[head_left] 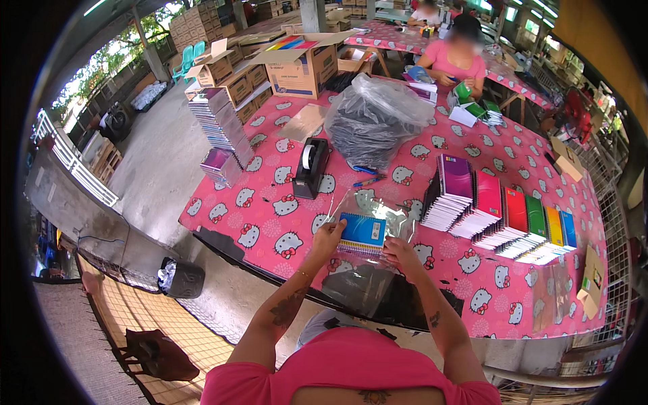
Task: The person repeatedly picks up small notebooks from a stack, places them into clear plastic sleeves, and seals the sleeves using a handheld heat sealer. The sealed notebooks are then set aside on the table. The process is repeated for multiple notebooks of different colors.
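Observation:
A small stack of spiral notebooks (364, 230) with a blue cover on top is in front of me, just above the table's near edge. My left hand (328, 237) grips its left side, the thumb on the cover. At the lower right corner, my right hand (399, 254) is closed on a clear plastic bag (403, 219) that lies around the notebooks; whether it also pinches the stack, I cannot tell. Beyond them are blue pens (368, 177) and a black tape dispenser (312, 169). To the right stand rows of spiral notebooks (487, 196) with purple, red, green, yellow and blue covers.
A pink patterned cloth covers the table (270, 219). A bulky plastic sack (374, 125) of dark items stands beyond the pens. Wrapped notebooks are piled tall (223, 125) at the left edge, near cardboard boxes (297, 71). Across the table, a person in pink (459, 64) handles green notebooks.

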### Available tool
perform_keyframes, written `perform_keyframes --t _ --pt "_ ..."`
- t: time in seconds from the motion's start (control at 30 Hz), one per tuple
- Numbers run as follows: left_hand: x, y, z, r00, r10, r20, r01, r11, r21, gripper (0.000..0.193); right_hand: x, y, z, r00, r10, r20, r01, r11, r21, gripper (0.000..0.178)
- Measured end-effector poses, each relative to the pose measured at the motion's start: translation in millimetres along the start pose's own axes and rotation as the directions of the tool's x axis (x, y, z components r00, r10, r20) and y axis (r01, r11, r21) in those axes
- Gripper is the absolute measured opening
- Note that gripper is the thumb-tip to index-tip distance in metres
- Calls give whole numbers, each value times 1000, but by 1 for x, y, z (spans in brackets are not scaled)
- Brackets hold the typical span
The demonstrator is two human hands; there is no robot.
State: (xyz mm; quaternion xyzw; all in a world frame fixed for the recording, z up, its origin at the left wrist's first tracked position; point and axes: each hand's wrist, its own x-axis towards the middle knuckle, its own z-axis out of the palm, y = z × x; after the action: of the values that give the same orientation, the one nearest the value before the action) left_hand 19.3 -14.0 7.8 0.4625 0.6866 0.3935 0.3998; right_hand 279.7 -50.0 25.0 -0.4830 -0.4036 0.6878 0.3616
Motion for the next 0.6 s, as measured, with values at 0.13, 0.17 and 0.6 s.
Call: perform_keyframes --t 0.13,0.17,0.6 --pt "-20 -31 -33 989 135 68 -136 991 12 51 -13 40 -24 959 -284 -15 218 767 -604 37" --pt "-40 -12 -52 892 307 330 -342 938 50 41 -22 45 -26 902 -411 135 370 570 -734 32" --pt "37 26 -61 767 516 380 -609 772 181 14 -31 5 96 684 -688 242 325 -10 -946 41"
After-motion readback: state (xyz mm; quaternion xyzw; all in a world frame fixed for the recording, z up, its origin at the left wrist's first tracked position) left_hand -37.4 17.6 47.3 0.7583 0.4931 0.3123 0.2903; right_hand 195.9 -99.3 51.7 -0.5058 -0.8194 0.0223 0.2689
